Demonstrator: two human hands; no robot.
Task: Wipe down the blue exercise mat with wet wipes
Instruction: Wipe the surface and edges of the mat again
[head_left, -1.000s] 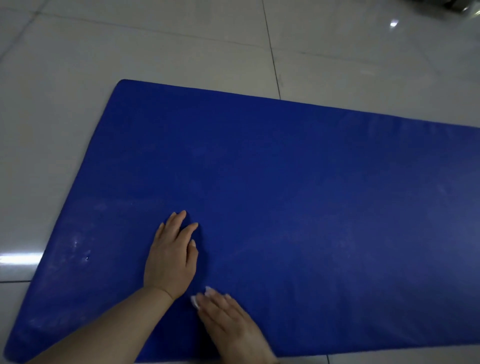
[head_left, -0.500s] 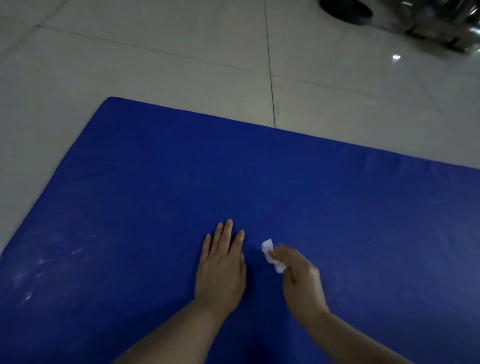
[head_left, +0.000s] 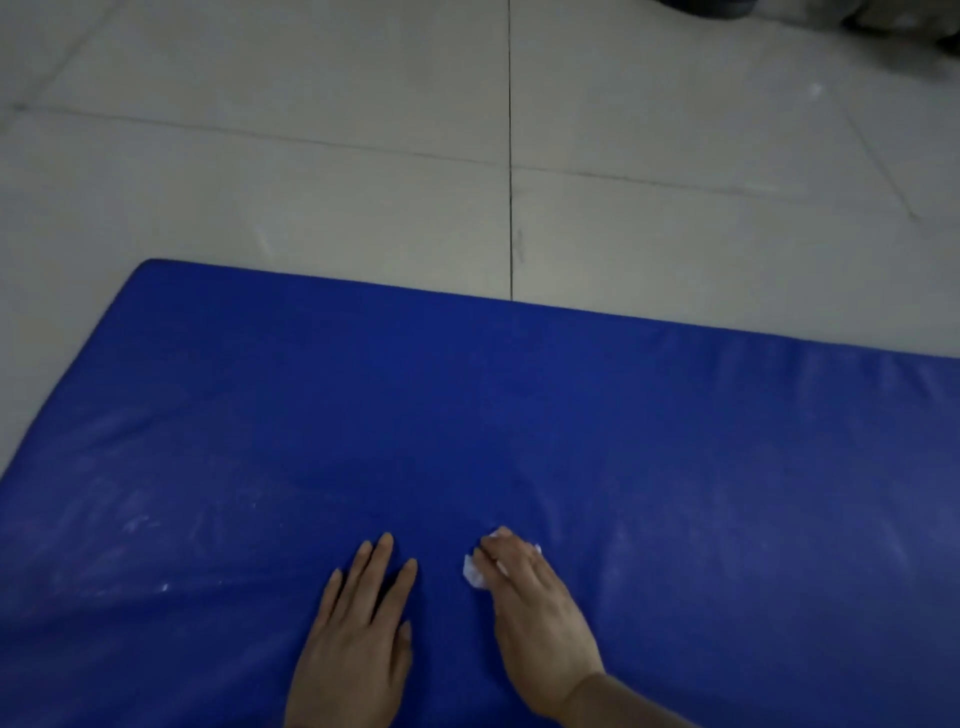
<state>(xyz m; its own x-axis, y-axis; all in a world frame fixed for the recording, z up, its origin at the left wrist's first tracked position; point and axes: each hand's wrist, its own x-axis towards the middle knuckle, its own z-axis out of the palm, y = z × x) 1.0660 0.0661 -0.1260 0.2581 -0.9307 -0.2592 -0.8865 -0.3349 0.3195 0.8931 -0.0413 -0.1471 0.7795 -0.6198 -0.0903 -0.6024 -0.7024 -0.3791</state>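
1. A padded blue exercise mat (head_left: 519, 441) with a smooth vinyl-like cover lies flat on the pale tiled floor (head_left: 363, 156), filling the near half of the view; its far left corner is rounded and its right end runs out of frame.
2. The left hand (head_left: 356, 639) rests palm down on the near middle of the mat, its fingers (head_left: 382, 564) straight, slightly spread and pointing away.
3. The right hand (head_left: 535, 613) lies just right of the left, apart from it, pressing a small crumpled white wet wipe (head_left: 474, 576) onto the mat. Its fingers are bent over the wipe, which shows at the fingertips on the left and far sides.
4. Faint whitish smears and specks (head_left: 140, 525) mark the mat's left part, and lighter streaks lie to the right of the right hand.
5. Dark grout lines cross the floor beyond the mat, and a dark blurred object (head_left: 717, 6) sits at the far edge.
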